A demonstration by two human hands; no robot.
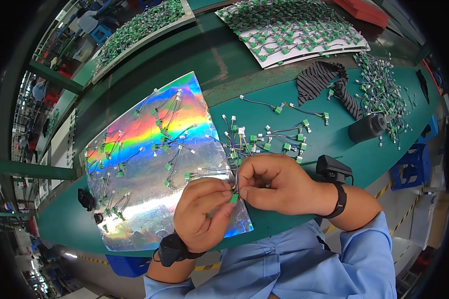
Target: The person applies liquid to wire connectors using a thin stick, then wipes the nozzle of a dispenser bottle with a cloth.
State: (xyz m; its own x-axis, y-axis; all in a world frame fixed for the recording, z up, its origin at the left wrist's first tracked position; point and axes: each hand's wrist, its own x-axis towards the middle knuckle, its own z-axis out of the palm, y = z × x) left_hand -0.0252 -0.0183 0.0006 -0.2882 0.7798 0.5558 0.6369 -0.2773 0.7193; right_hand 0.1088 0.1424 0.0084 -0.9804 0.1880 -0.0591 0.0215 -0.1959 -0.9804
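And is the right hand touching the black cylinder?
Apart. The head view shows bare green tabletop between the right hand and the black cylinder.

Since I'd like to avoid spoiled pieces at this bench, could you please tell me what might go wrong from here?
1. The wired green connector is small and held at the fingertips of the left hand and right hand, so it could slip.
2. Loose wired connectors lie crossed just beyond the right hand; their leads may tangle.
3. The black bottle stands beside the heap of wired connectors and might be knocked into it.
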